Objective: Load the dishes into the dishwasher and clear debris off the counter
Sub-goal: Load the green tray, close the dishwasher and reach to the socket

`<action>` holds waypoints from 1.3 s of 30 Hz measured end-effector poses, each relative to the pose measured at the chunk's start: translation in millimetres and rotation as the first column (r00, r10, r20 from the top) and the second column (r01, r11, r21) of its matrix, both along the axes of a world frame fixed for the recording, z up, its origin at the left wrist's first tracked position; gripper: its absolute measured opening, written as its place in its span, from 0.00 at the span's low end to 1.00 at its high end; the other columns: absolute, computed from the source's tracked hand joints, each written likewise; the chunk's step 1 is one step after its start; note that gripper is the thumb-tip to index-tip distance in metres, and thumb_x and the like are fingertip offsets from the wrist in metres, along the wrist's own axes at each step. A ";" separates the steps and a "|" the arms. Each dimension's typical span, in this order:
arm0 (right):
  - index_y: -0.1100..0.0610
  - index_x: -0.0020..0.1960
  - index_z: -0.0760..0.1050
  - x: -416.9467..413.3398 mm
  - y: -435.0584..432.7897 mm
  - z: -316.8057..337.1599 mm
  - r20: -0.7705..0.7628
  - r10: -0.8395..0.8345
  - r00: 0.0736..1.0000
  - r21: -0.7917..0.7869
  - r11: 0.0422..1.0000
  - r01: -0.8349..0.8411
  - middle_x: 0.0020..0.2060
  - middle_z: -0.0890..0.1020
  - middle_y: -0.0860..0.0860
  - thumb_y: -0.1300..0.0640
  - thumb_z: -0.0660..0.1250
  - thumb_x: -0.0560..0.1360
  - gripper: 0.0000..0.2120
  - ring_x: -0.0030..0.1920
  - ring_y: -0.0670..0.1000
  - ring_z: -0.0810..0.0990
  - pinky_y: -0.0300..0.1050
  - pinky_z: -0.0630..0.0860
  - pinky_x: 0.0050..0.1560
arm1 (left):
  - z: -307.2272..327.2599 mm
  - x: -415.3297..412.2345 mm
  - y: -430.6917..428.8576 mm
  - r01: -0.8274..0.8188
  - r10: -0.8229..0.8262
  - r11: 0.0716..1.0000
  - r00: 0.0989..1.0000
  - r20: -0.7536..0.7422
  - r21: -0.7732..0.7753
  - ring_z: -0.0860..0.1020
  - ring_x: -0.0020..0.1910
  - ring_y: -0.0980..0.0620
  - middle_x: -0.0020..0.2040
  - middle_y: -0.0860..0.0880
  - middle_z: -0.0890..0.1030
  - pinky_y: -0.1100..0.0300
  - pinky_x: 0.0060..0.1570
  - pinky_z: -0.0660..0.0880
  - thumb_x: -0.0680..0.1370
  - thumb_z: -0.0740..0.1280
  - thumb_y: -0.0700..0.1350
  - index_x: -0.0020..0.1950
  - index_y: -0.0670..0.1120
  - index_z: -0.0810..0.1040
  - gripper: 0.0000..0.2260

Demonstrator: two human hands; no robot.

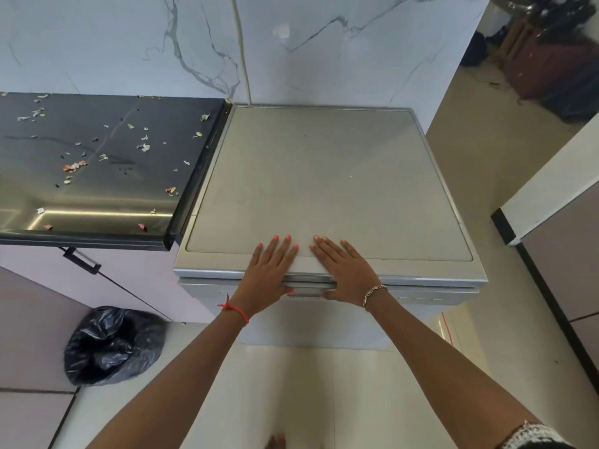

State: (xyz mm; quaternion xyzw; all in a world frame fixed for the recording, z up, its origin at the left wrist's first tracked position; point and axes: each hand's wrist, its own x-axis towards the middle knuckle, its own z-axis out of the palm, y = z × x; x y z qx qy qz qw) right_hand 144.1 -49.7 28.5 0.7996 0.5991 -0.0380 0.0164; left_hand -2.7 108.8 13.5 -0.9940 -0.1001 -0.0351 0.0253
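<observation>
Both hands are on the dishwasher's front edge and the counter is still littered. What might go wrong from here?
1. Thumbs of the left hand and right hand sit at the door seam; they may get pinched.
2. Debris lies close to the counter edge beside the dishwasher; wiping may push it into that gap.

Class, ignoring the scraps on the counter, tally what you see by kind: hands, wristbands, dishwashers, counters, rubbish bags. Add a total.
Hands: 2 (left hand, right hand)
Wristbands: 2 (red string, bead bracelet)
Dishwasher: 1
Counter: 1
Black rubbish bag: 1
Total: 7
</observation>
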 end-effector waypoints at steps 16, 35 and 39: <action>0.54 0.73 0.57 -4.8 4.5 -10.3 0.046 -0.053 0.998 0.078 0.996 0.049 0.71 0.67 0.51 0.41 0.77 0.56 0.52 0.69 0.50 0.68 0.52 0.61 0.67 | -6.0 -1.0 1.7 0.055 -0.059 0.998 0.994 0.095 0.036 0.71 0.66 0.39 0.69 0.41 0.71 0.40 0.60 0.72 0.63 0.77 0.55 0.70 0.42 0.61 0.42; 0.64 0.58 0.78 47.4 19.4 47.0 -0.973 -0.214 0.087 -0.123 0.797 0.591 0.59 0.79 0.55 0.59 0.62 0.77 0.14 0.62 0.47 0.75 0.34 0.71 0.60 | 23.7 24.2 70.4 0.120 -0.078 0.902 0.990 0.118 -0.414 0.68 0.68 0.46 0.68 0.44 0.71 0.57 0.68 0.61 0.73 0.50 0.61 0.67 0.40 0.71 0.33; 0.68 0.54 0.78 92.0 54.1 63.3 -0.977 -0.206 0.055 -0.131 0.780 0.611 0.53 0.82 0.58 0.59 0.62 0.76 0.14 0.55 0.51 0.81 0.32 0.77 0.52 | 35.3 50.6 114.9 0.009 0.026 0.909 0.997 0.077 -0.417 0.64 0.71 0.51 0.71 0.48 0.67 0.59 0.69 0.59 0.70 0.44 0.64 0.69 0.43 0.69 0.37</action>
